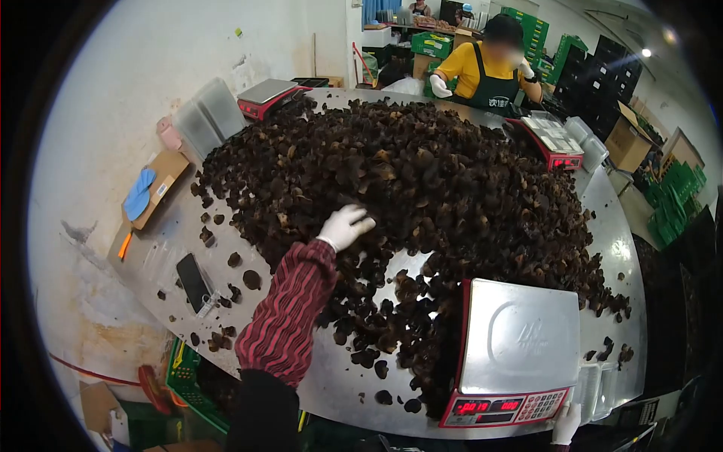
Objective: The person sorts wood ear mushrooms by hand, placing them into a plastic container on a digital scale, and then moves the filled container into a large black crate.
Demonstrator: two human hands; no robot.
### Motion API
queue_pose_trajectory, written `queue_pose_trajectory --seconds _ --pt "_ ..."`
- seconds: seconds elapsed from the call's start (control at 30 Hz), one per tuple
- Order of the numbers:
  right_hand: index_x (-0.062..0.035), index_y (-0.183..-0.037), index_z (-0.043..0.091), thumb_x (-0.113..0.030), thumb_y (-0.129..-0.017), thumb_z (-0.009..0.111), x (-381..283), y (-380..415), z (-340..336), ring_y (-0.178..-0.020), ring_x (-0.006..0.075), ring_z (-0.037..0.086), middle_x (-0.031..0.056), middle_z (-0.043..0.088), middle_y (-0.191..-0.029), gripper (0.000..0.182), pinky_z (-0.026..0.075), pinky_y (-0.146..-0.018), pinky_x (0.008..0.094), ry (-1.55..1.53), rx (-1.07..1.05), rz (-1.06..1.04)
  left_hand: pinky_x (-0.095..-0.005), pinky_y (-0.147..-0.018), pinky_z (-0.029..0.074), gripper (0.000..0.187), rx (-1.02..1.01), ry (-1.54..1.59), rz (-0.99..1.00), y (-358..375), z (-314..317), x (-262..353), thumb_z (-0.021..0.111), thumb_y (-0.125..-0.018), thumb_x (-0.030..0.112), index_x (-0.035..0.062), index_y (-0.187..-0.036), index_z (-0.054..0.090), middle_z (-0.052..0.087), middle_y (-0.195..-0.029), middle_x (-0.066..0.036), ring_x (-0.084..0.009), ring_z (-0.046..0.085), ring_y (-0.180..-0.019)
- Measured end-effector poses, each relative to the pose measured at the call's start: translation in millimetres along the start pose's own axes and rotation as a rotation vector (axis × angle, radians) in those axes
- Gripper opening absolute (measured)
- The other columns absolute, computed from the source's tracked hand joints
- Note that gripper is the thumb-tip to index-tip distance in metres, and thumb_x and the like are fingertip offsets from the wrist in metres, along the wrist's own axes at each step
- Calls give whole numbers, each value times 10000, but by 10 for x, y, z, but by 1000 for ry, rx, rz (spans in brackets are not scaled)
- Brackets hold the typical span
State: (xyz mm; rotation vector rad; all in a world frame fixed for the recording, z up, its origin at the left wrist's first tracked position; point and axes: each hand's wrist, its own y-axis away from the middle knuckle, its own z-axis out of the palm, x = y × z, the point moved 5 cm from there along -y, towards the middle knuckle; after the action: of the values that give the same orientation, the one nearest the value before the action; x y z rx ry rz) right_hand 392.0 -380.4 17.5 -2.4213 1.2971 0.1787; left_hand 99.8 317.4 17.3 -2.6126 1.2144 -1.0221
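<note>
My left hand, in a white glove, reaches over the near side of a large heap of dark wood ear mushrooms. Its fingers are slightly bent and apart, with nothing visible in them. My right hand, also gloved in white, is at the bottom right, beside the front corner of a red and silver digital scale. It is close to a stack of clear plastic boxes, its fingers mostly hidden. The scale's pan holds nothing and its red display is lit. Loose mushrooms lie left of the scale.
A co-worker in a yellow shirt and dark apron stands across the metal table. Two more scales stand at its far edges. A phone, clear tubs and a cardboard box are at left.
</note>
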Motion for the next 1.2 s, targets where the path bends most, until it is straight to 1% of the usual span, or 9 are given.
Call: queue_pose_trajectory --seconds 0.07,0.13,0.3,0.47,0.6,0.83,0.93,1.07,1.2 --pt "36 -775 480 -165 -942 478 63 -8 15 -686 387 477 197 464 -730 261 379 -632 449 32 6 -28 -409 -968 411 408 -408 130 -42 329 71 584 606 -852 417 165 -1173 628 533 -1285 -141 -352 499 -1153" --pt "36 -771 477 -163 -941 479 50 -17 22 -684 386 474 197 462 -729 262 379 -634 448 12 7 -17 -472 -975 392 359 -474 -180 55 773 99 1155 626 -824 427 300 -1159 636 509 -1328 -104 -419 474 -1152" --pt "37 -761 468 -165 -939 486 103 -20 41 -685 390 471 198 461 -729 269 377 -637 446 -37 25 -30 -590 -1020 277 412 -371 -98 374 1532 359 1846 636 -811 426 351 -1213 594 272 -1510 -74 -509 328 -1258" --pt "40 -773 475 -179 -936 500 70 -50 8 -691 396 469 208 462 -725 275 378 -640 444 -35 -4 -24 -490 -984 320 421 -138 -119 430 1712 -1 2216 679 -766 359 251 -1168 618 381 -1444 -86 -362 374 -1238" --pt "38 -785 482 -191 -943 495 79 -51 26 -698 398 473 209 466 -726 278 384 -644 443 -62 23 -64 -509 -1087 218 410 -84 -119 68 1623 -25 1576 565 -866 440 144 -1144 619 444 -1403 -74 -319 371 -1300" --pt "32 -837 536 -150 -920 517 85 -76 -8 -729 383 511 199 517 -768 201 404 -661 434 -94 -22 -79 -470 -1035 334 342 -336 -83 69 2013 -56 1538 615 -863 375 106 -1072 644 600 -1227 -66 -250 549 -1145" --pt "27 -828 540 -122 -904 526 63 -86 -32 -741 383 520 196 522 -773 168 406 -668 439 -130 4 -91 -343 -869 483 235 -41 116 167 1986 -345 1474 683 -793 139 57 -1012 653 647 -1098 -131 -277 621 -1005" --pt "30 -797 542 -109 -866 571 256 -114 58 -744 383 528 199 528 -768 158 415 -671 437 21 -33 -92 -327 -872 481 242 301 266 -136 1826 -771 918 630 -772 15 34 -1013 639 648 -1023 -138 -279 619 -978" --pt "23 -715 541 -103 -790 654 228 -171 44 -672 385 529 182 525 -676 186 419 -637 452 115 -35 25 -354 -890 476 313 212 22 -119 1582 -797 141 621 -697 -38 47 -997 647 648 -1026 -120 -299 602 -999"
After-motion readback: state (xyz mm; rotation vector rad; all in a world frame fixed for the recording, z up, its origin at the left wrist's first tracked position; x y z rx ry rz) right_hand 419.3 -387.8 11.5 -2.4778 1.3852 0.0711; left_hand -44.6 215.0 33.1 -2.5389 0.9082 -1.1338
